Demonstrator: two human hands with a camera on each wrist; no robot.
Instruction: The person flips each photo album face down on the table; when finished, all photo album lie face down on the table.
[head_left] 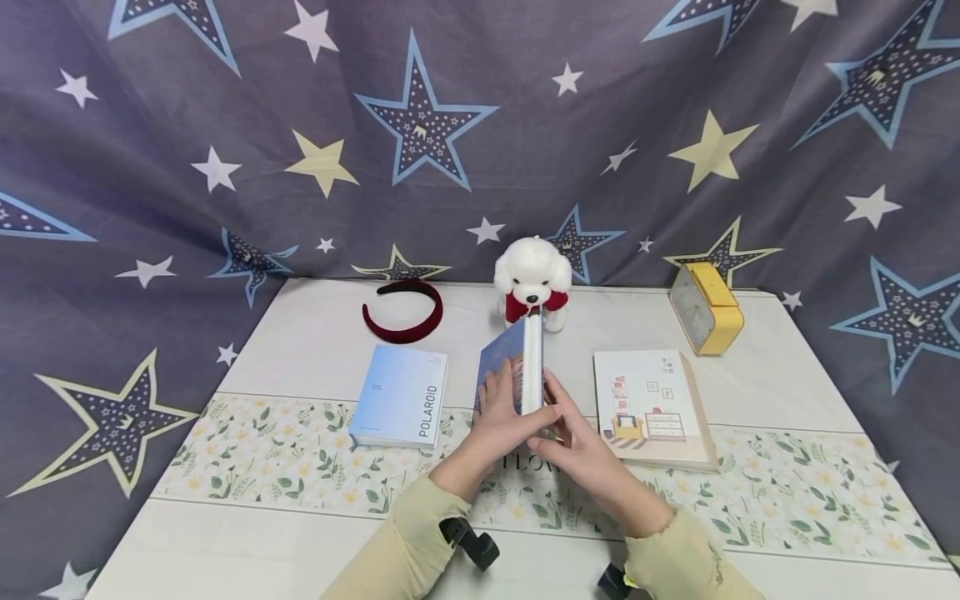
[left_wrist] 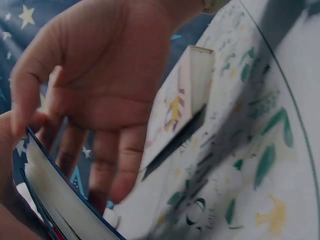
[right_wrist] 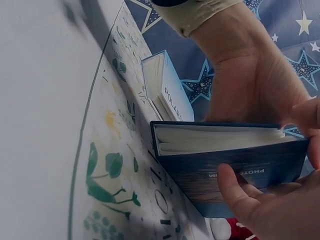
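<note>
A blue photo album [head_left: 532, 362] stands upright on its edge at the middle of the table, its pale page edges facing up. My left hand [head_left: 498, 421] holds it from the left, fingers spread over that cover. From the other side my right hand [head_left: 581, 450] holds it, and the two thumbs meet at its near corner. In the right wrist view, printed lettering shows on the album's cover [right_wrist: 200, 172], with a right fingertip laid against it. Just behind the album sits a white plush dog [head_left: 532, 271] with red on its body.
To the left lies a light-blue POLAROID album [head_left: 401, 396], with a dark red headband [head_left: 431, 325] behind it. A white illustrated album [head_left: 648, 408] lies on the right; a yellow clock [head_left: 712, 312] stands farther back. A star-patterned curtain [head_left: 247, 150] hangs behind the table.
</note>
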